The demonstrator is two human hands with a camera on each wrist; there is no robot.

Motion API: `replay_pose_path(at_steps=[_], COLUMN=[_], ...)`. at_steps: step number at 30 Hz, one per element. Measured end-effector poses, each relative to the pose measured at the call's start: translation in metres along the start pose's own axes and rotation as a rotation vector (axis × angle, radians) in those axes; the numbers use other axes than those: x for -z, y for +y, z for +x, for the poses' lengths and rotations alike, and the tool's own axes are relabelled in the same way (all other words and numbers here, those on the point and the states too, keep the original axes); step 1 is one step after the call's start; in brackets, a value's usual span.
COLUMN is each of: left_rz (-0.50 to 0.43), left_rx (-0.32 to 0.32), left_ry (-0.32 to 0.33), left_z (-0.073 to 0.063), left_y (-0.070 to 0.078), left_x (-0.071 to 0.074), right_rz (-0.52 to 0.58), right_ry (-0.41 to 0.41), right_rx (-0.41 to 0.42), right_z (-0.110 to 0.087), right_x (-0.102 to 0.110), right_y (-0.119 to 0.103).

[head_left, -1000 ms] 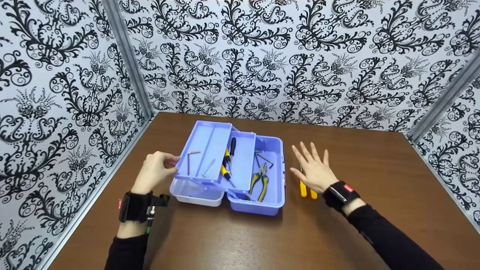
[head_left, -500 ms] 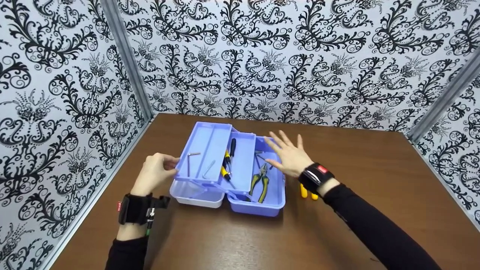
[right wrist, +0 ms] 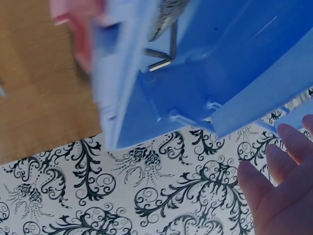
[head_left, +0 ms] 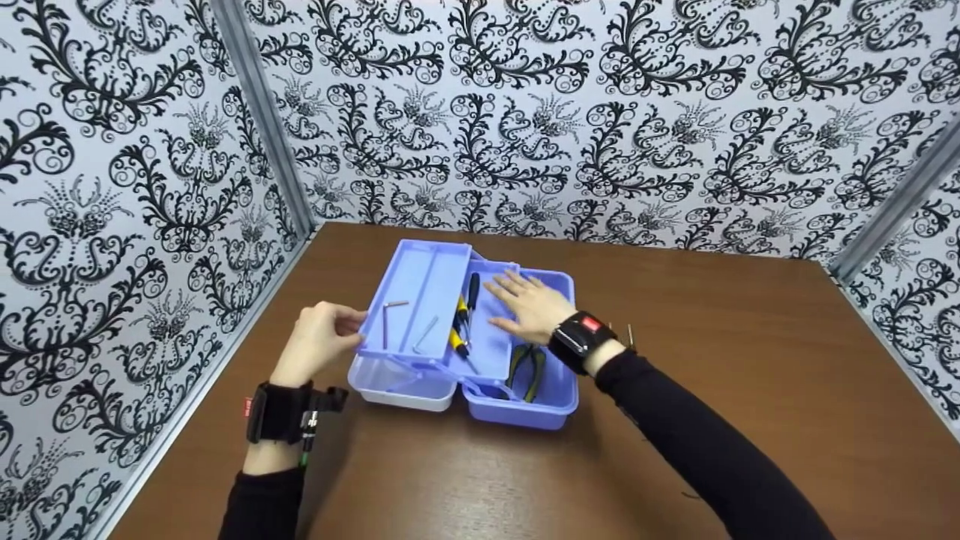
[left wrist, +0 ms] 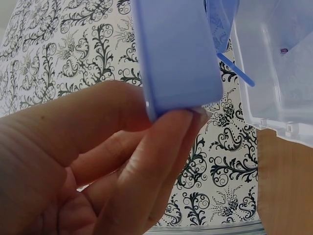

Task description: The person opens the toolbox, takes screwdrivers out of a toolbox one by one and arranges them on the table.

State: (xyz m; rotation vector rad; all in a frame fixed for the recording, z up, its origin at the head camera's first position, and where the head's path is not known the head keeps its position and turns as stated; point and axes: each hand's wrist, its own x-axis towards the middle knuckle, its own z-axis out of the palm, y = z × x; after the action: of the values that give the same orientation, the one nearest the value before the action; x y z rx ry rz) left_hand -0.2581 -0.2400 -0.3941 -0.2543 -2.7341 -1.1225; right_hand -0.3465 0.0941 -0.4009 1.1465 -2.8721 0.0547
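A lilac-blue cantilever toolbox [head_left: 561, 417] stands unfolded on the table. My left hand [head_left: 321, 341] pinches the left edge of its upper tray [head_left: 424, 262], thumb and fingers on either side of the tray's wall [left wrist: 178, 58] in the left wrist view. Over the lower tray [head_left: 491, 360] and the box's deep base hovers my right hand [head_left: 536, 307], fingers straight and spread. Two L-shaped hex keys [head_left: 385, 328] lie in the upper tray. Yellow-and-black screwdrivers [head_left: 458, 343] and a black-handled screwdriver [head_left: 474, 289] lie in the lower one. Green-handled pliers [head_left: 537, 371] rest in the base, partly hidden.
Left of the base hangs the box's whitish lid [head_left: 405, 397], under the upper tray. The metal tip of a tool [head_left: 631, 337] shows on the brown table [head_left: 750, 360] beyond my right forearm. Patterned walls [head_left: 525, 135] rise behind and at both sides.
My right hand has moved left, from above a yellow-orange-handled tool on the table to above the toolbox, and its forearm now covers those handles. The left hand keeps its pinch on the tray.
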Motion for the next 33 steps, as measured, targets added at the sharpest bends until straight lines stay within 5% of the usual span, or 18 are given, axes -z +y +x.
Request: replay_pose_path(at_steps=[14, 24, 33], left_rz=[-0.014, -0.001, 0.007], left_rx=[0.008, -0.019, -0.003], left_ry=[-0.001, -0.001, 0.003], left_z=[-0.001, 0.000, 0.000], left_y=[-0.002, -0.002, -0.002], left_x=[-0.002, 0.000, -0.001], right_rz=[-0.019, -0.113, -0.335], right_ry=[-0.039, 0.158, 0.275], right_rx=[0.004, 0.099, 0.217], right_z=[0.034, 0.041, 0.038], right_x=[-0.011, -0.018, -0.022], right_y=[-0.014, -0.014, -0.012])
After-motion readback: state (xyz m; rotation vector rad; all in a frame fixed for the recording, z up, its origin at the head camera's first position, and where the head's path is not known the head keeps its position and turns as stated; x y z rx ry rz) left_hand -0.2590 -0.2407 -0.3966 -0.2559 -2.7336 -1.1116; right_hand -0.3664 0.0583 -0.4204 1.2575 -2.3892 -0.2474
